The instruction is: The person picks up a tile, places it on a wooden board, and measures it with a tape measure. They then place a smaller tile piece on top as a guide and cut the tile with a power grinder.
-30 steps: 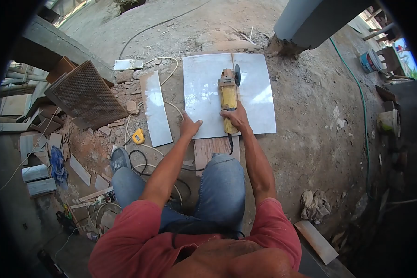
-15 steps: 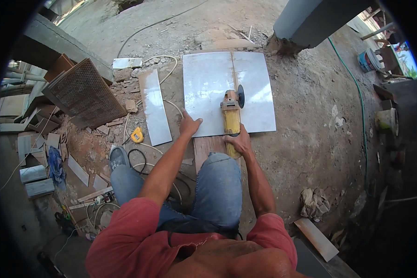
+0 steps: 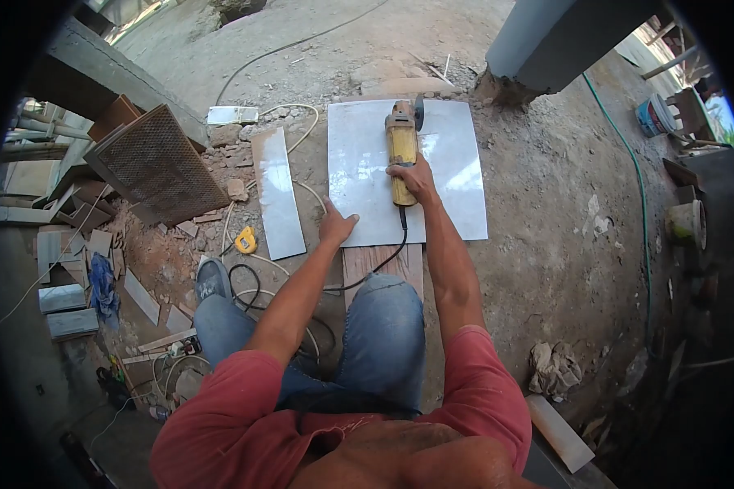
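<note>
A large white tile lies flat in front of me, partly over a wooden plank. My left hand grips the tile at its near left corner, thumb spread over the surface and fingers along the left edge. Closed around the rear body of a yellow angle grinder is my right hand. The grinder's dark disc stands upright near the tile's far edge. From the tool's back end a black cord curves toward my left knee.
A narrow tile strip lies left of the large tile, near a yellow tape measure. Perforated brown panels lean among rubble farther left. A grey column rises at the back right; a green hose runs down the right side.
My right hand has pushed the grinder away from me, from the tile's near side to its far edge, and its cord has come into view. My left hand stays at the corner.
</note>
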### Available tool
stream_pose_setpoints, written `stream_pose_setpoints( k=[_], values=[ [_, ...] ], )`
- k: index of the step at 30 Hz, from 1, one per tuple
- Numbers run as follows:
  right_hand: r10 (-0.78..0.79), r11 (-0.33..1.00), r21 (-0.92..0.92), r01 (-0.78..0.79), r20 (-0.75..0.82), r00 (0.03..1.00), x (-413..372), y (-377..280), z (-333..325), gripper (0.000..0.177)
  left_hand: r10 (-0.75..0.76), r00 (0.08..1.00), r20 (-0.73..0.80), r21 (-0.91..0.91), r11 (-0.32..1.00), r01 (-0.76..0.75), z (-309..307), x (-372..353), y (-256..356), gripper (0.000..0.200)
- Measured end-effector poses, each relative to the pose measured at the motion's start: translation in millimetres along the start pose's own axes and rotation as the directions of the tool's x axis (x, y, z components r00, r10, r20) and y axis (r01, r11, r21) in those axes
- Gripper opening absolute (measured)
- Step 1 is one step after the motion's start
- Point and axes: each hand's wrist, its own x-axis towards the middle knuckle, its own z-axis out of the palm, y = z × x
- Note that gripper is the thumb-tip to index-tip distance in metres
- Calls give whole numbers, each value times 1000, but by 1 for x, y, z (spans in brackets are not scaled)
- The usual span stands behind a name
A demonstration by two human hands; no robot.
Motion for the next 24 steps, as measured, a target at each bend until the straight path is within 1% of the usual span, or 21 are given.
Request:
stream_pose_setpoints(
  k=[1,3,6,9,12,14,17,20,24],
  values=[
    [3,1000,2,-3,0,1000,-3,-2,-1,59,-5,1000,9,4,1000,5,-1,0,0,106],
    [-4,999,39,2,50,999,-10,-3,-4,58,-8,1000,23,9,1000,8,-2,1,1,106],
    [11,1000,-8,-11,40,999,-33,10,-5,58,11,1000,20,-10,1000,-11,0,1,0,106],
    [17,1000,-8,-17,38,999,-70,14,-9,58,-2,1000,23,-17,1000,2,-1,0,-1,106],
    [40,999,-10,-39,35,999,-102,22,-11,61,8,999,31,-5,1000,-8,1,3,-3,106],
    [42,999,-15,-42,37,998,-119,27,-12,62,21,1000,-4,9,1000,-21,5,7,-7,106],
    [72,995,-69,-69,32,997,-146,34,-16,70,48,999,-13,-8,999,-48,1,2,-2,105],
    [105,989,-110,-102,21,994,-170,35,-17,73,50,998,-22,-26,998,-51,-2,-2,0,104],
    [106,992,-76,-103,27,994,-198,40,-21,74,45,999,-5,-45,998,-45,-4,0,2,103]
  ],
)
